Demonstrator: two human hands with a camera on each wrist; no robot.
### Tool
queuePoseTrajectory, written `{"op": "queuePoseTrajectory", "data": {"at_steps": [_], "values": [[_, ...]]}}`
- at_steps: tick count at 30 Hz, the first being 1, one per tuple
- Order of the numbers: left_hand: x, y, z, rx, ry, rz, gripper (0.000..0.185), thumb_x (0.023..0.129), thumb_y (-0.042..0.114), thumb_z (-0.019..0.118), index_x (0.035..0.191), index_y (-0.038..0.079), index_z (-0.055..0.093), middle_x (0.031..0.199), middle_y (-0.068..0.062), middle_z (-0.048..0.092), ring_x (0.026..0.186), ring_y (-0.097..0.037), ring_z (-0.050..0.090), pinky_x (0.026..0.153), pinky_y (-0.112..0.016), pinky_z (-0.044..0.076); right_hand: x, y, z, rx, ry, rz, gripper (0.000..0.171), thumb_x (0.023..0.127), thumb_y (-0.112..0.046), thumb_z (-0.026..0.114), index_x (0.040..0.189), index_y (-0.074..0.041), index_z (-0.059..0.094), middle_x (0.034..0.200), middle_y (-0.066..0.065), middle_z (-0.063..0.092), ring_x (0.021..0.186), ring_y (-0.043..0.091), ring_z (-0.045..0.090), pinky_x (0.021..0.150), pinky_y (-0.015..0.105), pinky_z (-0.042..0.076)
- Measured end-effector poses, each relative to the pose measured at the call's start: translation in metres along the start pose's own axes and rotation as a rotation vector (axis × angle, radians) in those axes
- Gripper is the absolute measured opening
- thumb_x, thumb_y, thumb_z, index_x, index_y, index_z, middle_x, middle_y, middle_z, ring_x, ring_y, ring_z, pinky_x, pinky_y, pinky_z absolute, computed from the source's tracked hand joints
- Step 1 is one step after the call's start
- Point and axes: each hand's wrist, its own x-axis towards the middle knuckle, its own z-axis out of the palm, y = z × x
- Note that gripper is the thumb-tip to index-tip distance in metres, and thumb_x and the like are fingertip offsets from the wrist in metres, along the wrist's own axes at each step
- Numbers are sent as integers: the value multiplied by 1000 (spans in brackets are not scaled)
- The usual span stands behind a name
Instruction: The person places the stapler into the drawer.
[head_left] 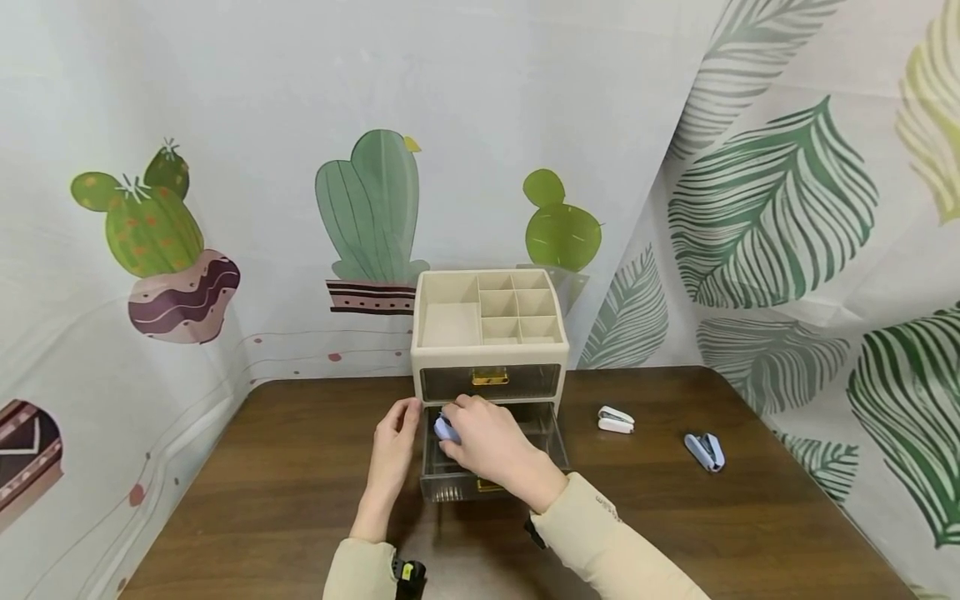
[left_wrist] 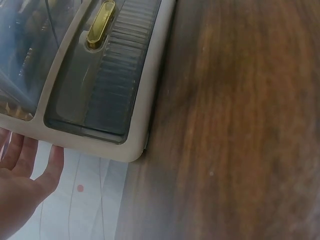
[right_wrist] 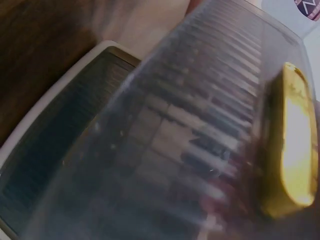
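Blue stapler (head_left: 446,430) mostly covered, gripped by right hand (head_left: 491,442); left hand (head_left: 393,450) relaxed, fingers (left_wrist: 53,167) partly hidden by organizer (head_left: 488,357).

A pale blue stapler (head_left: 445,429), gripped in the right hand (head_left: 489,437), is at the left side of a smoky see-through drawer (head_left: 452,490) — pulled out, gold-handled — below a cream box's (head_left: 447,354) closed top drawer (head_left: 450,384).

cream sleeves (head_left: 615,537) meet black wrist gear (head_left: 415,577) (yellow-marked).
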Motion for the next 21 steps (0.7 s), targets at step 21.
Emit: {"op": "queuePoseTrajectory", "data": {"at_steps": [21], "values": [[-8,29,-6,9,-33,-14,32,104,27,51,116,2,65,111,-12,66,98,-20,54,86,-34,43,15,-9,12,103,-167,132,25,82,-30,79,77,-13,62,66,-4,48,54,13,47,47,30,39]]}}
